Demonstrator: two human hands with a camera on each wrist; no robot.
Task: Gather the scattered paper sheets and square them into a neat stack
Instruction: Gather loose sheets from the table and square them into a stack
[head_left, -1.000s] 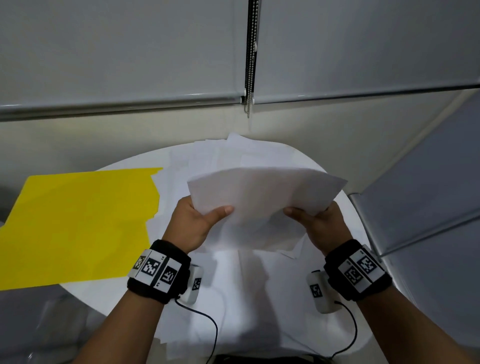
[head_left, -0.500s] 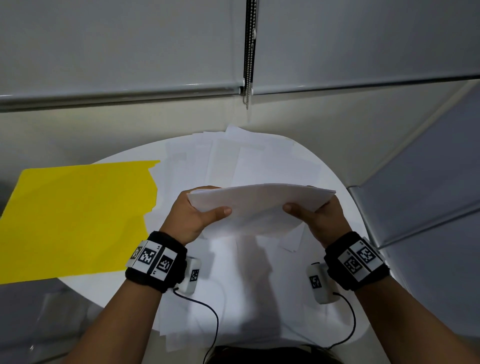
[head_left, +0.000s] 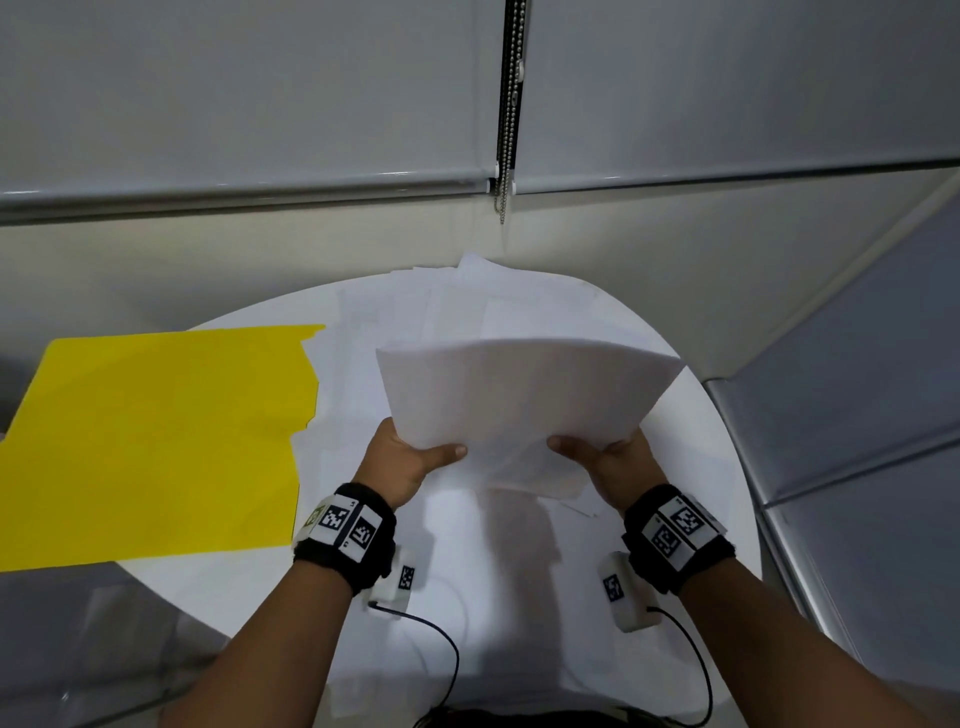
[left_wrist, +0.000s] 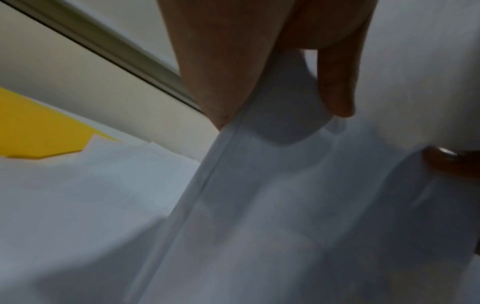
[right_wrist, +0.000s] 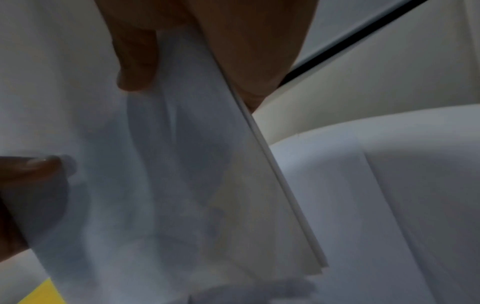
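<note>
Holding a sheaf of white paper sheets (head_left: 524, 395) up off the round white table (head_left: 722, 467), I have both hands closed on it. My left hand (head_left: 402, 462) grips its near-left edge with the thumb laid across the upper face and the fingers hidden beneath; my right hand (head_left: 613, 465) grips the near-right edge the same way. From the left wrist view the thumb (left_wrist: 336, 82) presses on the paper and the sheet edges run in a fairly even line past it. From the right wrist view the stacked edges (right_wrist: 285, 195) show as a thin layered band, slightly stepped at the near corner. The sheaf tilts, far edge raised, hanging above the middle of the table. More loose white sheets (head_left: 467, 296) lie spread over the far part of the table, some overhanging the far rim. A large yellow sheet (head_left: 156, 436) lies on the left, jutting past the table's left edge.
</note>
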